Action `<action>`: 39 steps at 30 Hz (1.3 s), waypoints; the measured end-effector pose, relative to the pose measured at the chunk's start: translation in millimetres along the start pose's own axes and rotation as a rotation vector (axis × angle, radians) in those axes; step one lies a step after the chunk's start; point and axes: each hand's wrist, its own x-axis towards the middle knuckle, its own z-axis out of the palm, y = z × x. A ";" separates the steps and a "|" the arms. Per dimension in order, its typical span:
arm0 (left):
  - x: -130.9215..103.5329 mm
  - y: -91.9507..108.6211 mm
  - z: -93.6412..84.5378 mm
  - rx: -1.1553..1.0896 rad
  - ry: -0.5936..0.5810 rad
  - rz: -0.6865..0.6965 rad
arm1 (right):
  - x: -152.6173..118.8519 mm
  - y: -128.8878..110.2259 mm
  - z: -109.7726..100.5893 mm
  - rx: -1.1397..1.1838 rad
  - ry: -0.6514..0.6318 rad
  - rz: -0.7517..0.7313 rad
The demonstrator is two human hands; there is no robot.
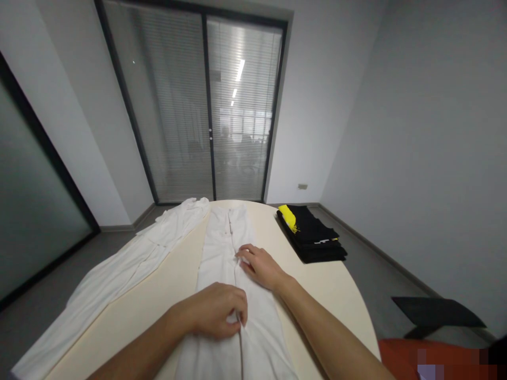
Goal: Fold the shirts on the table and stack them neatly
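A long white garment [222, 264] lies lengthwise down the middle of the table, a seam or front edge running along its centre. My left hand [222, 310], nearer to me, pinches the cloth at that centre line. Farther up the same line, my right hand [259, 265] rests on the garment with its fingers bent and close together at the edge; fabric shows at its fingertips. A second white garment [138, 258] is spread along the table's left side, touched by neither hand.
On the right of the pale round table [336, 295] sits a stack of folded black clothes [307, 237] with a yellow patch on top. A red chair [400, 353] with a black armrest [438, 312] stands at the lower right. Glass panels with blinds are beyond.
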 end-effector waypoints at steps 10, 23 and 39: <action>5.3 26.1 14.8 -0.148 -0.091 0.155 | -4.0 2.4 2.1 0.004 -0.053 -0.039; 5.5 22.4 16.2 -0.057 -0.107 0.085 | -4.8 2.6 -1.3 0.047 -0.068 -0.023; 5.3 38.4 11.6 -0.003 -0.177 0.158 | -11.6 13.4 -7.6 0.196 -0.059 -0.074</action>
